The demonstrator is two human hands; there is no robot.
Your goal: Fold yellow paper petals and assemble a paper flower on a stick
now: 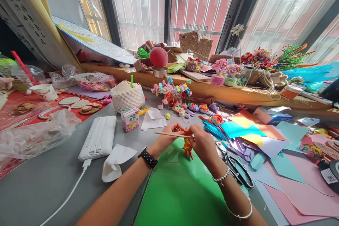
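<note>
Over a glossy green board (pixel 180 190), both hands meet around an orange folded-paper piece (pixel 187 145) with pointed tips. My left hand (pixel 169 137), wearing a dark dotted watch strap at the wrist, is closed with its fingertips on the upper part of the paper. A thin wooden stick (pixel 169 134) lies level across the front of the paper and points left. My right hand (pixel 203 144), with a beaded bracelet at the wrist, pinches this stick close to the paper's right side. Fingers partly hide where the stick and paper meet.
Black-handled scissors (pixel 238 169) lie right of the board, near scattered coloured paper (pixel 265 137). Left are a white power bank (pixel 97 137) with a cable, crumpled tissue (pixel 116 162), a small drink carton (pixel 130 120) and a net-wrapped coconut (pixel 127 95). Small craft flowers (pixel 172 91) stand behind.
</note>
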